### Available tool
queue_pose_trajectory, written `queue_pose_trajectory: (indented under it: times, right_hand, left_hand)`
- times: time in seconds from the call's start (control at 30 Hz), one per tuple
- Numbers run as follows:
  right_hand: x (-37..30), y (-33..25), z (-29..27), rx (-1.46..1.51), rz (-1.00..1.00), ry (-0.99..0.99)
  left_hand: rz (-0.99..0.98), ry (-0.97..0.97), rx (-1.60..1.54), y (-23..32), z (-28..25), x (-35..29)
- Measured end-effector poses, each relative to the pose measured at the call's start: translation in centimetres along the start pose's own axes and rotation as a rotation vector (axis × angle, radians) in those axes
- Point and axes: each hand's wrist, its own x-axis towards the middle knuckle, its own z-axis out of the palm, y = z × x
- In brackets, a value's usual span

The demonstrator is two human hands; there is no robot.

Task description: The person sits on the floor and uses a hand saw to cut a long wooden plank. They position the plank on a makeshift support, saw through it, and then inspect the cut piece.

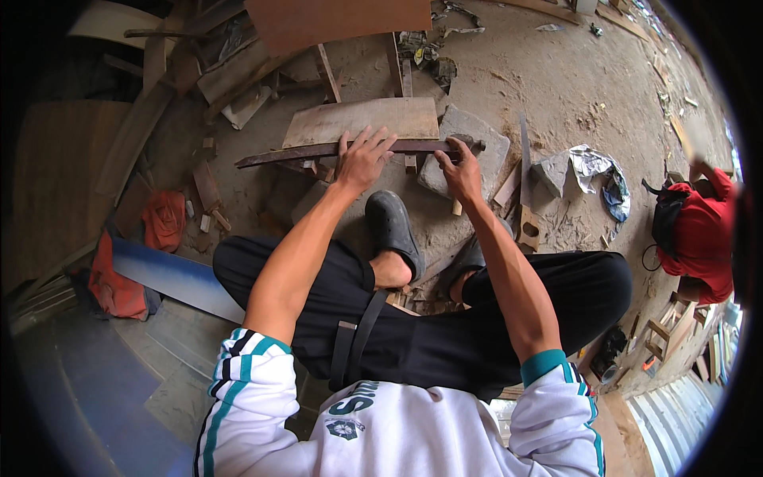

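Observation:
A long, thin, dark brown wooden strip (306, 153) lies along the near edge of a pale wooden board (358, 119). My left hand (362, 161) rests across the strip, its fingers stretched out over the board. At the strip's right end, the thumb and fingers of my right hand (461, 171) close around it. Just beyond that hand a dark metal hammer head (477, 145) shows over a grey stone block (477, 127); most of its handle is hidden. Under the board, small wood pieces are partly covered.
A handsaw (531, 226) and crumpled silver sheeting (592, 167) lie to the right. Farther right is a person in red (699, 238). Orange-red cloth (164, 219) and scrap wood are at left. A brown panel (338, 17) stands ahead. My feet are close below the strip.

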Motion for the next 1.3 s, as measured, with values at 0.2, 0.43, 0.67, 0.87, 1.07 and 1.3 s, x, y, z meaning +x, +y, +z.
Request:
queue_pose_trajectory:
  times: [0.2, 0.43, 0.67, 0.87, 1.07, 1.3]
  right_hand:
    - [0.0, 0.0, -0.2, 0.025, 0.093, -0.094]
    - [-3.3, 0.9, -3.3, -0.060, 0.103, -0.152]
    - [-10.4, 5.6, -9.5, -0.217, 0.251, -0.019]
    - [-17.3, 6.5, -13.2, -0.344, 0.309, 0.026]
    - [-18.9, 9.1, -16.3, -0.404, 0.321, 0.125]
    - [-16.0, 15.0, -19.5, -0.485, 0.518, 0.261]
  left_hand:
    - [0.004, 0.052, -0.008, 0.0, 0.3, 0.0]
    - [0.021, 0.129, -0.010, 0.4, -0.1, -0.2]
    - [-0.209, -0.143, -0.055, 5.3, -2.1, 2.3]
    - [-0.269, -0.276, 0.015, 6.5, -2.4, 3.2]
    - [-0.228, -0.259, 0.035, 7.7, -2.4, 2.3]
    - [-0.114, -0.149, 0.132, 8.1, -2.1, 2.2]
